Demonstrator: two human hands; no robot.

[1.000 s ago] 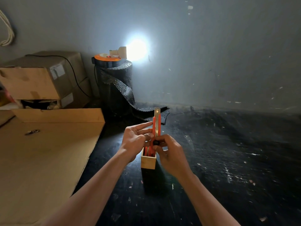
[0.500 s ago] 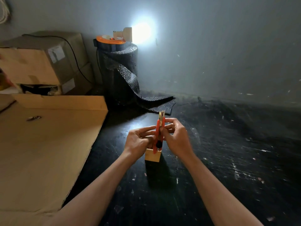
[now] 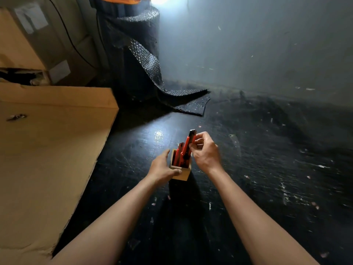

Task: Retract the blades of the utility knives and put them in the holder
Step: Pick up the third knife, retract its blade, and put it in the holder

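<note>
A small square wooden holder (image 3: 183,175) stands on the black floor in the middle of the view. My left hand (image 3: 162,167) grips its left side, thumb across the front. A red utility knife (image 3: 188,146) stands tilted with its lower end inside the holder and its dark tip upward; no bare blade shows. My right hand (image 3: 205,152) pinches the knife's upper part. At least one other red knife (image 3: 178,153) stands in the holder beside it.
A big flat cardboard sheet (image 3: 47,150) lies to the left with a small metal item (image 3: 16,117) on it. Cardboard boxes (image 3: 28,44) and a black bubble-wrap roll (image 3: 137,54) stand at the back by the grey wall. A bright lamp glares at the top.
The knife, held above the holder in both hands with its metal blade showing, now stands lower in the holder. My left hand let go of it and took the holder's side.
</note>
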